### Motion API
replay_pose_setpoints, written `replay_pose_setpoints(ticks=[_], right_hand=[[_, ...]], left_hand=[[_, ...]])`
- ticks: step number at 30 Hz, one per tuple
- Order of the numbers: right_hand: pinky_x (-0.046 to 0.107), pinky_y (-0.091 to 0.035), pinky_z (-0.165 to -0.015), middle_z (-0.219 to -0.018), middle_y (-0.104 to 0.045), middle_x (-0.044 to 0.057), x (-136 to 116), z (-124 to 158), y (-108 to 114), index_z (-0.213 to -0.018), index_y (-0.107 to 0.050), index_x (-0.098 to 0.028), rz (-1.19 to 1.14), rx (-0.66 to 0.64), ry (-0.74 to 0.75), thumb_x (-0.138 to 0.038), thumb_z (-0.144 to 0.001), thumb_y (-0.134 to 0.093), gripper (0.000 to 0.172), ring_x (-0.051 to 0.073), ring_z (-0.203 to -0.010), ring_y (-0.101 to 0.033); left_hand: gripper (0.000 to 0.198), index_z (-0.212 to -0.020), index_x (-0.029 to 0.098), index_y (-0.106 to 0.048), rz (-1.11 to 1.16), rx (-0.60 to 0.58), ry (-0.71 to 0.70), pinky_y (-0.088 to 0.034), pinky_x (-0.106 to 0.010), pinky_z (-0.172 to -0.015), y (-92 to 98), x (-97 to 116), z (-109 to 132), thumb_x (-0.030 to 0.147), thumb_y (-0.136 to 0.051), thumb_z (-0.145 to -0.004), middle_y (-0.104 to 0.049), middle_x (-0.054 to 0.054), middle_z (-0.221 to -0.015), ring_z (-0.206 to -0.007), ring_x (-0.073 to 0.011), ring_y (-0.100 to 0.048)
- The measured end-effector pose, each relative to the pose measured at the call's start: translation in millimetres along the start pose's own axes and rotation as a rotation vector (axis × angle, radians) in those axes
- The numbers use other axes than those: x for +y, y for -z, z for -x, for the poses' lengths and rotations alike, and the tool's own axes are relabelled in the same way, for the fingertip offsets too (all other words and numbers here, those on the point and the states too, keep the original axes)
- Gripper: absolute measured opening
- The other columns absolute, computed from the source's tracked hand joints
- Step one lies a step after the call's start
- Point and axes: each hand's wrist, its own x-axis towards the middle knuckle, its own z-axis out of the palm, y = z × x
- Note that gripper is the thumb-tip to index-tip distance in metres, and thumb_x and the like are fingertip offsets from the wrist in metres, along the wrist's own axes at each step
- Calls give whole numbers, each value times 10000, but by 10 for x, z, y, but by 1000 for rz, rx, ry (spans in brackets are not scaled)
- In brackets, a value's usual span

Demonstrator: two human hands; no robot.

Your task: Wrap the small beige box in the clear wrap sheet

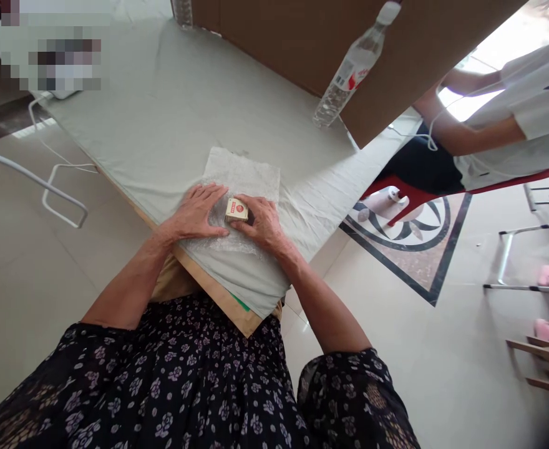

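A small cream box point(236, 211) with red print stands on a sheet of bubble wrap point(241, 163) near the table's corner. My right hand point(264, 219) grips the box from its right side, thumb and fingers around it. On the other side my left hand point(198, 213) lies with its fingers spread on the left part of the wrap, thumb apart from the fingers. A narrow gap seems to separate it from the box. The wrap lies flat, partly hidden under both hands.
A clear plastic bottle point(349, 68) stands beside a large brown cardboard panel point(274, 43) at the back. A pale cloth covers the table point(138, 112). Another person in a white shirt point(536, 106) sits at right on a red chair point(503, 184). A white cable point(35, 125) hangs at left.
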Motion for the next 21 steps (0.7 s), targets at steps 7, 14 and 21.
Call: replay_pose_setpoints(ticks=[7, 14, 21], right_hand=[[487, -420, -1099, -1525, -601, 153, -39, 364, 198, -1505, -517, -219, 47, 157, 103, -545, -942, -692, 674, 341, -1398, -545], [467, -420, -1036, -1355, -726, 111, -162, 864, 150, -1177, -696, -235, 259, 128, 319, -290, -994, -628, 202, 285, -1192, -651], [388, -476, -897, -1117, -795, 81, -228, 547, 131, -916, -690, -227, 45, 343, 124, -255, -1016, -573, 157, 224, -1001, -729]], left_hand=[[961, -1631, 169, -355, 115, 124, -36, -258, -564, -1306, 111, 33, 216, 624, -703, -859, -403, -187, -1691, -1607, -395, -297], [714, -1500, 214, -539, 33, 194, -190, -318, -586, -1280, 83, 233, 746, 448, -779, -869, -433, -195, -1662, -1570, -404, -370], [142, -1040, 199, -723, 64, 344, -119, -427, -552, -1210, -18, 420, 512, 285, -679, -935, -510, -167, -1613, -1495, -360, -492]])
